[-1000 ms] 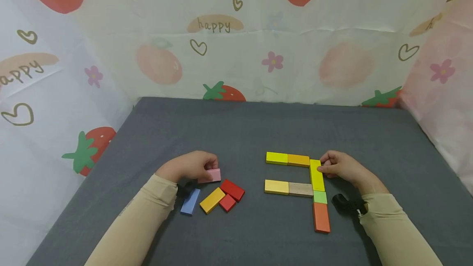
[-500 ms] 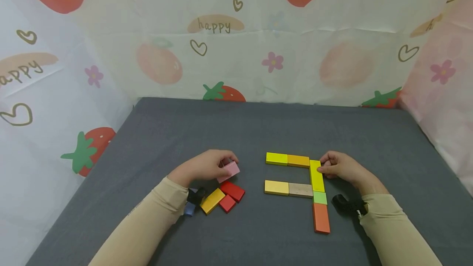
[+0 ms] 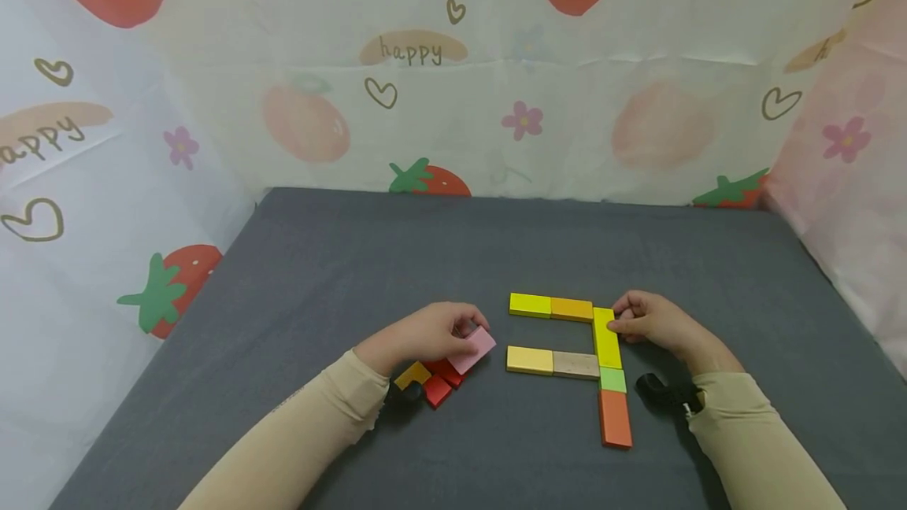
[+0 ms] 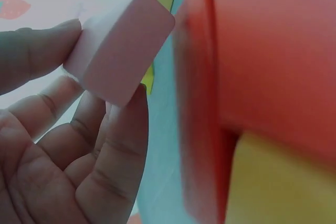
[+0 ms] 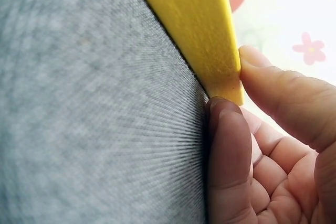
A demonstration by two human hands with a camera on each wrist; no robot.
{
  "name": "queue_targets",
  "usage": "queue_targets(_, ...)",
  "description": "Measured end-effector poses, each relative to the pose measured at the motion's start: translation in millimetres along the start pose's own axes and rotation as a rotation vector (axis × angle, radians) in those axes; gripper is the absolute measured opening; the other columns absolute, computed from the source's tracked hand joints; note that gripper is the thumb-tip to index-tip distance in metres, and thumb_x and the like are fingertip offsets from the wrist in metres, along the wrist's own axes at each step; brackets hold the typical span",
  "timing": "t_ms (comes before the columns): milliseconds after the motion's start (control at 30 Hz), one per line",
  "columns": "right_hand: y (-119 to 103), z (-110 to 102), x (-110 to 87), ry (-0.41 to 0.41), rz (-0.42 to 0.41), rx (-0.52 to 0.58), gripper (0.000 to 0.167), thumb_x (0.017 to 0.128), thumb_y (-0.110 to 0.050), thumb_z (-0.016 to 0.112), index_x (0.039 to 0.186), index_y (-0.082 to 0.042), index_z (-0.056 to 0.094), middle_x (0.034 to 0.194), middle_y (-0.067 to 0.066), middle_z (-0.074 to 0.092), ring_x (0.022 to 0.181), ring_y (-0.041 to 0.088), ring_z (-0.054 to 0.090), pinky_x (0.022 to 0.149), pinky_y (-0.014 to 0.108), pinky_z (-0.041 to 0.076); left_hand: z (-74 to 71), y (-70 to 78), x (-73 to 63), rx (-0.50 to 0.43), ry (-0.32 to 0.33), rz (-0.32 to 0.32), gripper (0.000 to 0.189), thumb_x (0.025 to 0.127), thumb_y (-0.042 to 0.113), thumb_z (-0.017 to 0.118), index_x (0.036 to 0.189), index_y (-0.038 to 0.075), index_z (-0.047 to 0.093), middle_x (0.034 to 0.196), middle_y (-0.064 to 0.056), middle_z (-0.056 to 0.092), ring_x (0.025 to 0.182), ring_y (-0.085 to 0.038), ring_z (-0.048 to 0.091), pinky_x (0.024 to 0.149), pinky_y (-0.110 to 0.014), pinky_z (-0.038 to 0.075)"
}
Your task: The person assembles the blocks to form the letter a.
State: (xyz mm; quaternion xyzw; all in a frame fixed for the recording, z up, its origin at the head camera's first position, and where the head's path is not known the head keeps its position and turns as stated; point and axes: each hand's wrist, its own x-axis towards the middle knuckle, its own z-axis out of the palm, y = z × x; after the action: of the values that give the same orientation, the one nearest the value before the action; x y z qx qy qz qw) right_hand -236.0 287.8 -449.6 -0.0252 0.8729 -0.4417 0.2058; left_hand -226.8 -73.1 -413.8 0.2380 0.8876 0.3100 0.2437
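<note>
My left hand [image 3: 432,335] pinches a pink block [image 3: 473,348] between thumb and fingertips. In the left wrist view the pink block [image 4: 123,51] is tilted, one end jutting beyond the fingers. Below it lie two red blocks [image 3: 437,390] and a yellow-orange block [image 3: 411,376], partly covered by the hand and wrist. On the right, my right hand [image 3: 655,325] pinches the edge of a long yellow block [image 3: 605,337]. Close up in the right wrist view, thumb and forefinger meet this yellow block [image 5: 202,30] at its corner, the other fingers curled.
Left of the long yellow block run two rows: yellow [image 3: 530,304] and orange [image 3: 571,309] blocks, then pale yellow [image 3: 529,359] and bare-wood [image 3: 575,365] ones. Green [image 3: 612,380] and orange-red [image 3: 615,419] blocks continue below it. Grey cloth [image 3: 524,234] covers the table; a printed curtain [image 3: 453,116] surrounds it.
My left hand has lifted the pink block and carried it rightward, past the red blocks. Its forearm now hides the blue block. My right hand stays at the long yellow block.
</note>
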Motion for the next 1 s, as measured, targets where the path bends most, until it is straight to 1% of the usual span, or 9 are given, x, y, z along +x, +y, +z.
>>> queue_targets(67, 0, 0, 0.4, 0.000, 0.002, -0.001, 0.030, 0.092, -0.019, 0.067, 0.109, 0.002, 0.054, 0.081, -0.002, 0.061, 0.079, 0.014, 0.057, 0.073, 0.027, 0.052, 4.2, 1.6, 2.6, -0.006, -0.009, -0.002, 0.023, 0.091, 0.019, 0.068, 0.114, 0.021, 0.065, 0.094, 0.000, 0.058, 0.087, -0.016, 0.053, 0.072, -0.027, 0.046)
queue_targets(200, 0, 0, 0.4, 0.000, 0.005, -0.002, 0.030, 0.092, -0.019, 0.068, 0.109, 0.002, 0.054, 0.080, -0.002, 0.061, 0.079, 0.014, 0.057, 0.073, 0.027, 0.051, 11.3, 3.5, 6.9, -0.030, -0.022, -0.003, 0.022, 0.090, 0.020, 0.070, 0.111, 0.020, 0.066, 0.089, 0.000, 0.059, 0.081, -0.015, 0.053, 0.068, -0.025, 0.045)
queue_targets(300, 0, 0, 0.2, -0.002, 0.003, 0.000, 0.030, 0.092, -0.019, 0.068, 0.109, 0.001, 0.054, 0.080, -0.002, 0.061, 0.079, 0.014, 0.057, 0.074, 0.028, 0.051, 15.7, 4.7, 9.3, -0.046, -0.020, -0.015, 0.020, 0.088, 0.020, 0.072, 0.108, 0.019, 0.066, 0.085, 0.001, 0.059, 0.077, -0.014, 0.053, 0.065, -0.024, 0.045)
queue_targets(467, 0, 0, 0.2, -0.008, -0.002, 0.005, 0.030, 0.092, -0.019, 0.068, 0.109, 0.001, 0.054, 0.080, -0.002, 0.061, 0.079, 0.014, 0.057, 0.074, 0.028, 0.051, 21.3, 8.3, 11.3, -0.033, -0.012, -0.046, 0.018, 0.087, 0.019, 0.072, 0.104, 0.017, 0.065, 0.081, 0.001, 0.059, 0.072, -0.012, 0.053, 0.064, -0.024, 0.045)
queue_targets(600, -1, -1, 0.0, -0.009, -0.005, 0.005, 0.031, 0.092, -0.019, 0.068, 0.109, 0.002, 0.053, 0.080, -0.002, 0.060, 0.080, 0.014, 0.057, 0.075, 0.028, 0.051, 22.7, 10.8, 10.9, -0.013, -0.008, -0.088, 0.015, 0.086, 0.018, 0.072, 0.098, 0.015, 0.064, 0.076, 0.001, 0.058, 0.066, -0.012, 0.052, 0.060, -0.024, 0.043)
queue_targets(733, -1, 0, -0.2, -0.007, 0.000, 0.001, 0.030, 0.092, -0.019, 0.067, 0.108, 0.002, 0.054, 0.080, -0.002, 0.061, 0.079, 0.014, 0.057, 0.075, 0.028, 0.051, 22.4, 12.4, 8.4, 0.000, -0.024, -0.126, 0.014, 0.085, 0.016, 0.073, 0.093, 0.013, 0.063, 0.073, 0.000, 0.056, 0.062, -0.013, 0.050, 0.056, -0.024, 0.041)
queue_targets(800, 0, 0, 0.0, -0.006, 0.002, 0.000, 0.030, 0.092, -0.019, 0.067, 0.108, 0.001, 0.054, 0.080, -0.002, 0.061, 0.079, 0.014, 0.057, 0.074, 0.028, 0.051, 22.4, 12.5, 7.5, 0.002, -0.030, -0.133, 0.014, 0.084, 0.016, 0.074, 0.093, 0.013, 0.063, 0.072, 0.000, 0.056, 0.062, -0.013, 0.050, 0.056, -0.024, 0.040)
queue_targets(1000, 0, 0, -0.1, -0.006, -0.002, 0.004, 0.030, 0.092, -0.019, 0.067, 0.109, 0.002, 0.054, 0.080, -0.002, 0.061, 0.079, 0.014, 0.057, 0.074, 0.028, 0.051, 23.6, 11.1, 8.8, 0.015, -0.027, -0.123, 0.016, 0.084, 0.018, 0.075, 0.094, 0.014, 0.064, 0.072, 0.000, 0.058, 0.062, -0.013, 0.051, 0.057, -0.024, 0.041)
